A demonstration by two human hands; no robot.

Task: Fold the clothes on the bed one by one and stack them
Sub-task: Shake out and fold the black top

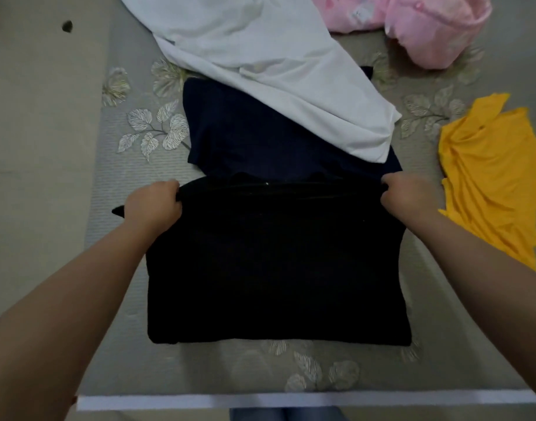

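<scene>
A black garment (276,262) lies flat on the bed, folded into a wide rectangle near the front edge. My left hand (154,205) grips its far left corner, and my right hand (408,197) grips its far right corner. Just beyond it lies a dark navy garment (248,138), partly under a white garment (269,65) that drapes across the middle of the bed. At the right lies a crumpled yellow garment (491,174). A pink garment (424,25) is bunched at the far right corner.
The bed (133,183) has a grey cover with a pale leaf pattern and a white front edge (291,401). To the left of the bed is a beige floor (39,132) with a small dark spot.
</scene>
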